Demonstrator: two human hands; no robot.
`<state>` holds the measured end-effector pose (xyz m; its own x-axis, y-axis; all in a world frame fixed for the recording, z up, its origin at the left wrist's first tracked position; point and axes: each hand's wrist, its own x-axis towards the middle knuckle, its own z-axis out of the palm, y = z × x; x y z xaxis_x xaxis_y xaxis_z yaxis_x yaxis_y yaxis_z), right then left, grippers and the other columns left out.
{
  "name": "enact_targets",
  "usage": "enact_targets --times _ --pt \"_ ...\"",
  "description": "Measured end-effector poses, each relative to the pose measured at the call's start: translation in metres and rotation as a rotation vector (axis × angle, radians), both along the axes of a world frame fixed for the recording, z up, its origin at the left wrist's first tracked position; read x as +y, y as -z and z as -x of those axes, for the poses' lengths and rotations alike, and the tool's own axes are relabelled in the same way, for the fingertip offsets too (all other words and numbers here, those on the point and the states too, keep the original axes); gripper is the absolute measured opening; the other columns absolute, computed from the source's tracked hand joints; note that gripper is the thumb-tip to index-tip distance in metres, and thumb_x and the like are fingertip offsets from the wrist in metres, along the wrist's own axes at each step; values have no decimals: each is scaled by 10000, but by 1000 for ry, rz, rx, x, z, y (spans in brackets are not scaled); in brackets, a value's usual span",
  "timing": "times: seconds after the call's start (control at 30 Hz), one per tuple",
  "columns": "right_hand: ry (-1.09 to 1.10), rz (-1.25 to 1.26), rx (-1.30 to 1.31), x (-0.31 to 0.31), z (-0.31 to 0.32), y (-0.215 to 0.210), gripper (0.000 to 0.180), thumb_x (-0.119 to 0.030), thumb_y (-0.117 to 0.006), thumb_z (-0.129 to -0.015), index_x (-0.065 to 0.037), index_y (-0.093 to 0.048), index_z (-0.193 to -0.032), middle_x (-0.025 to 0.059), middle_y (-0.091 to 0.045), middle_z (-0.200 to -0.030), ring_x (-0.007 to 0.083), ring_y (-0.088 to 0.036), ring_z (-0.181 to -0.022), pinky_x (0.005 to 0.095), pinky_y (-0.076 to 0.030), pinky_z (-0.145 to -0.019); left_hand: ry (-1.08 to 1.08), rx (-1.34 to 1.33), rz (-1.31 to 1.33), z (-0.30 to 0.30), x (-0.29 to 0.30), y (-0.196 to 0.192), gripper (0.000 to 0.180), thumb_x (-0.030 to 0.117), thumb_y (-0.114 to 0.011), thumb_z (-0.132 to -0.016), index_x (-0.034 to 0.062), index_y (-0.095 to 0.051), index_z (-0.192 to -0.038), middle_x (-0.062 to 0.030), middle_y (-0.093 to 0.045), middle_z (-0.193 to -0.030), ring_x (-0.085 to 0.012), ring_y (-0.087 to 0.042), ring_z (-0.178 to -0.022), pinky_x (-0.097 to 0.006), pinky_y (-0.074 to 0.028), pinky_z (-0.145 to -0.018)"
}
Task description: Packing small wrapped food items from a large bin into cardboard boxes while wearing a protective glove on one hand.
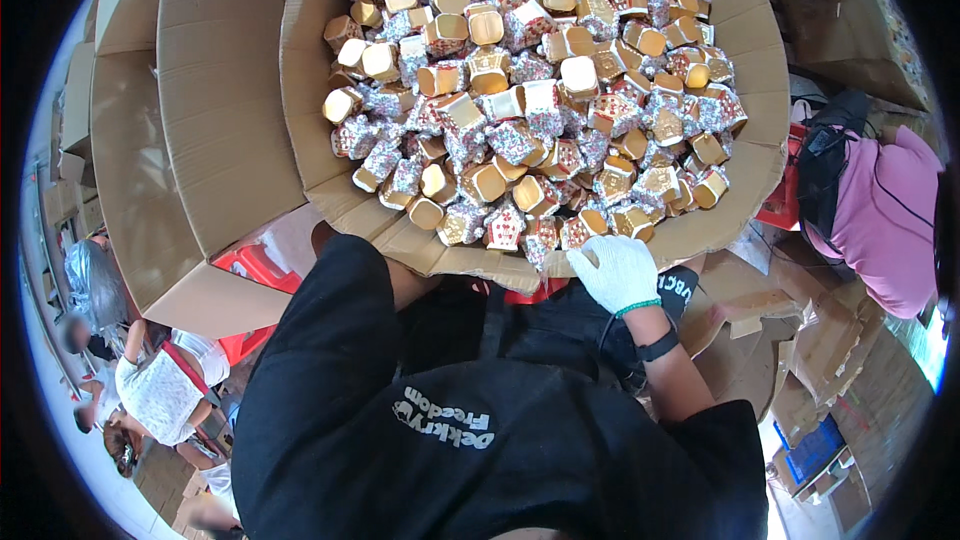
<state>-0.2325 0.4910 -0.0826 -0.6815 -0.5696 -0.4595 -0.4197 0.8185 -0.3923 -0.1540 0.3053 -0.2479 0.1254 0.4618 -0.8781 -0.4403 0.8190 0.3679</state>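
My right hand (615, 278), in a white knit glove, is at the near rim of a large open carton (740, 190). Its thumb stands apart from its fingers, which point toward the nearest pieces; I make out nothing held. A green band and a dark strap circle that wrist. Small house-shaped pieces (505, 228) fill the carton, white and gold with red prints. Many are wrapped in speckled, shiny film, and several show flat gold bases (487, 27). My left hand does not show; bare skin (410, 285) appears beside the black cloth on the left, partly behind the carton's rim.
Tall cardboard flaps (225, 90) rise left of the carton, near a red plastic stool (262, 265). Other people (165, 390) sit at lower left. A person in a pink top (885, 215) is at right. Torn cardboard (830, 340) and a blue item (815, 450) lie lower right.
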Motion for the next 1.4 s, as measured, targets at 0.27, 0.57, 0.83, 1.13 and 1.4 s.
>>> enact_targets --times 0.27,0.57,0.83,1.13,1.4 --pt "36 29 121 2 -19 8 434 -483 -549 -910 -93 -700 -795 160 -680 -763 339 -658 -760 467 -488 -701 194 303 79 23 -22 -41 341 465 -532 -934 151 -651 -874 5 -601 -712 -98 -546 -519 -239 -407 -423" --pt "-205 -145 316 -8 -9 6 464 -480 -392 -997 -150 -719 -972 142 -711 -940 350 -674 -886 472 -532 -776 -51 -58 -330 -68 -49 32 438 361 -523 -967 62 -624 -1271 -45 -668 -1207 -167 -635 -982 -342 -485 -909" --pt "-38 -114 324 12 -22 30 553 -555 -409 -960 -121 -750 -927 169 -714 -943 367 -679 -862 476 -531 -782 45 320 123 -81 -47 -14 361 309 -519 -956 58 -670 -1167 -56 -712 -1119 -169 -642 -1027 -371 -473 -925" --pt "-111 -27 309 -3 -7 30 436 -462 -495 -943 -114 -718 -806 160 -676 -746 351 -662 -702 470 -514 -629 357 101 -539 -110 -51 106 510 469 -561 -945 70 -631 -1254 -110 -672 -1203 -171 -626 -1057 -349 -450 -1000" --pt "-151 170 344 -8 7 24 181 -275 -650 -853 -151 -670 -723 56 -567 -608 260 -574 -588 410 -413 -536 265 229 -671 -80 -18 67 517 472 -575 -932 70 -632 -1252 -111 -663 -1223 -190 -612 -1087 -359 -436 -1015"
